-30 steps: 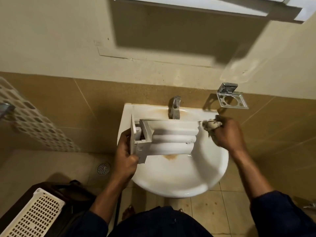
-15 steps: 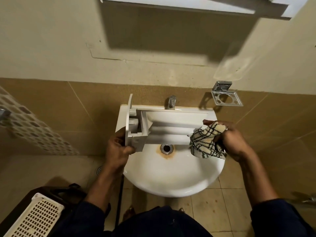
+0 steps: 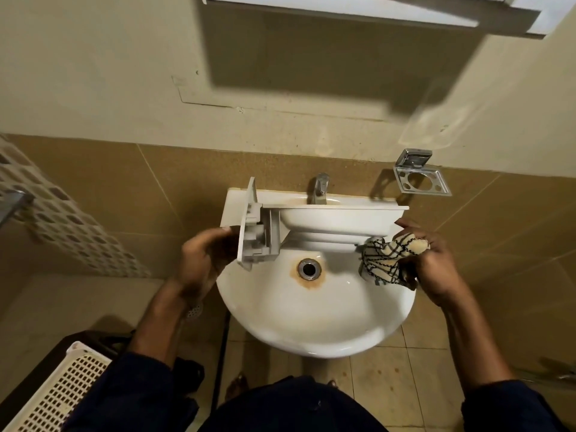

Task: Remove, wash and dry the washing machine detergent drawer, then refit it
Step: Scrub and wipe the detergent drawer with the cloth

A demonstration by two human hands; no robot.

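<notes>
One drawer (image 3: 336, 218) spans sink (image 3: 311, 325) sideways, front leftward.

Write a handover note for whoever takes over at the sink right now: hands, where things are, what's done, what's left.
Left hand: grips the detergent drawer at its front-panel end, holding it across the sink.
Right hand: grips a checked cloth against the drawer's other end.
Tap: no water seen running.
Done: the drawer is out of the machine. Wiping appears underway, so washing is probably finished.
Left: finish drying, then refit the drawer in the washing machine, which is out of view.
</notes>
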